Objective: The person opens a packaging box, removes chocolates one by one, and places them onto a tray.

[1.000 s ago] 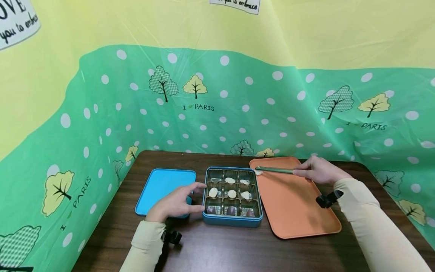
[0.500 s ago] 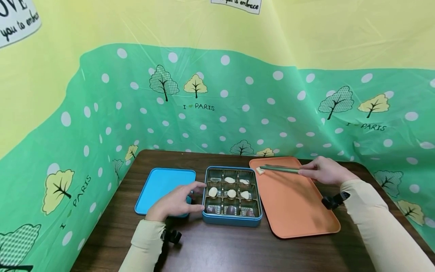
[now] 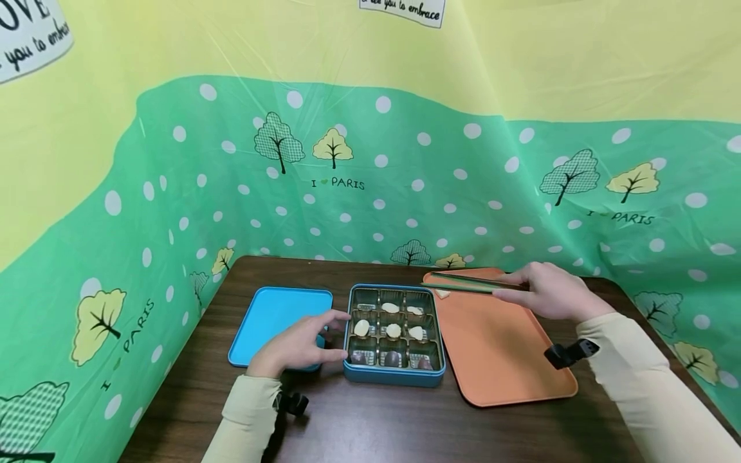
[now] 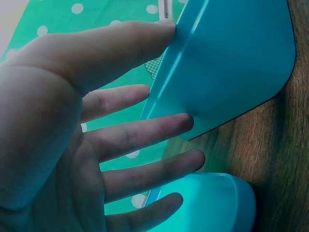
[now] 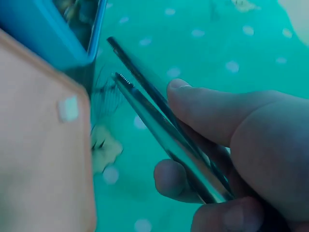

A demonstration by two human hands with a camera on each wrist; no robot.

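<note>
My right hand [image 3: 547,292] holds metal tweezers [image 5: 161,129] between thumb and fingers. Their serrated tips stand apart with nothing between them, above the far left corner of the orange tray [image 3: 503,347]. Below the tweezers, a small white piece [image 3: 442,294] lies in that corner. My left hand [image 3: 295,341] touches the left side of the blue box [image 3: 393,375]; its fingers are extended, the thumb at the rim in the left wrist view. Inside the box is a gold divided insert. White pieces [image 3: 393,330] sit in several compartments, dark brown pieces [image 3: 392,359] along the front row.
The box's flat blue lid [image 3: 283,308] lies left of the box, partly under the left hand. All of it stands on a dark wooden table [image 3: 370,418]. A green and yellow printed cloth [image 3: 370,212] hangs behind and around the table.
The tweezers have left the white piece, shifted slightly right and then back left, and their tips have spread apart. The white piece remains in the tray's corner. My left hand has stayed put.
</note>
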